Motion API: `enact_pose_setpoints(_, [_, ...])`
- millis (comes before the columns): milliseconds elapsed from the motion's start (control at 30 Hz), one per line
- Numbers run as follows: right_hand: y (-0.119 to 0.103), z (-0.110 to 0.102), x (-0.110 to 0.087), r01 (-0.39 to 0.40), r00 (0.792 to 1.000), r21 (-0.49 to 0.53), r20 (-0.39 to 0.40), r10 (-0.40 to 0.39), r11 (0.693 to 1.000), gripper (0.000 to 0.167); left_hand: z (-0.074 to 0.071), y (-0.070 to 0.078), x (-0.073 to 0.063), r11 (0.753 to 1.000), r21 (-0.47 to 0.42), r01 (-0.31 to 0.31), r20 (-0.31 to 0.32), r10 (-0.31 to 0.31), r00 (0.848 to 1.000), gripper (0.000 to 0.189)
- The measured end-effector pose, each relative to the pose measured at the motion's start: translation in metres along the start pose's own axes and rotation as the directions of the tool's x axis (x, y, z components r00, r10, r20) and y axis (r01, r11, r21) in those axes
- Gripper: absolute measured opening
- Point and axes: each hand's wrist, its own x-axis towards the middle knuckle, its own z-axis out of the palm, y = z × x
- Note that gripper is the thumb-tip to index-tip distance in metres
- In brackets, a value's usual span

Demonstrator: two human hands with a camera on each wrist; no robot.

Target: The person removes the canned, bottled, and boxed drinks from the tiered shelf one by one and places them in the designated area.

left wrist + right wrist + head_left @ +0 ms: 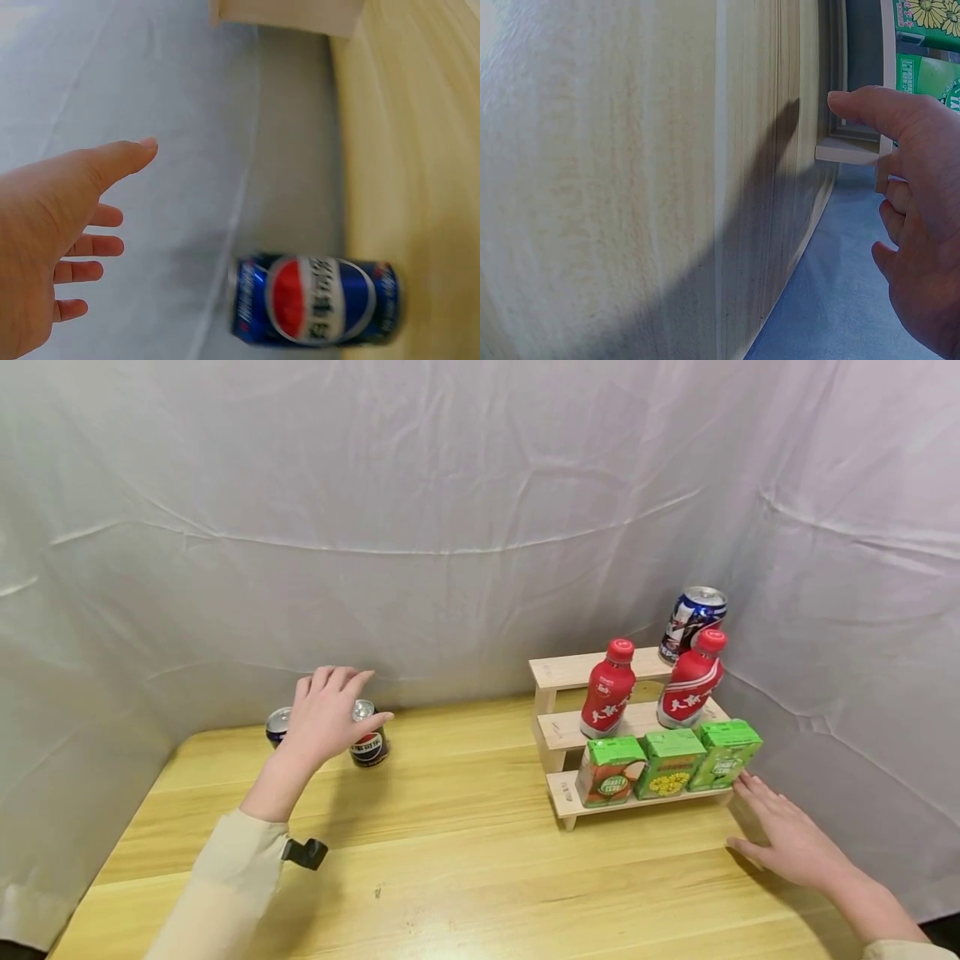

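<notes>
My left hand hovers over two Pepsi cans at the table's back left, thumb and fingers spread and holding nothing. One dark can stands under the thumb; the other blue can is partly hidden behind the hand. In the left wrist view a Pepsi can appears apart from the fingers. My right hand is at the right end of a three-step wooden shelf, fingers extended beside its lowest step and thumb apart. Whether those fingertips touch the shelf, I cannot tell.
Juice boxes, brown-green, yellow-flowered and light green, line the lowest step. Two red bottles stand on the middle step. A blue Pepsi can is on top. Grey cloth hangs behind the wooden table.
</notes>
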Motion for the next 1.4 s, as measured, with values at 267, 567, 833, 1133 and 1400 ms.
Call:
enact_pose_setpoints(267, [-0.001, -0.002, 0.000, 0.003, 1.000, -0.001, -0.002, -0.003, 1.000, 0.089, -0.037, 0.036, 0.012, 0.990, 0.053, -0.132, -0.048, 0.135, 0.990, 0.070])
enact_pose_setpoints(567, [0.000, -0.002, -0.001, 0.008, 1.000, -0.002, -0.004, -0.008, 1.000, 0.088, -0.065, 0.069, 0.033, 0.949, 0.134, -0.287, -0.186, 0.309, 0.933, 0.063])
enact_pose_setpoints(833, [0.001, -0.001, -0.002, 0.019, 1.000, 0.003, -0.021, -0.019, 1.000, 0.087, -0.084, 0.100, 0.055, 0.919, 0.154, -0.363, -0.307, 0.394, 0.867, 0.050])
enact_pose_setpoints(1133, [0.000, 0.001, -0.003, 0.009, 1.000, 0.000, -0.006, -0.009, 1.000, 0.088, -0.098, 0.136, 0.083, 0.924, 0.078, -0.375, -0.315, 0.380, 0.870, 0.045])
enact_pose_setpoints(1400, [-0.001, 0.000, 0.000, 0.022, 1.000, -0.001, -0.021, -0.022, 1.000, 0.089, -0.104, 0.167, 0.105, 0.932, 0.001, -0.362, -0.316, 0.344, 0.884, 0.046])
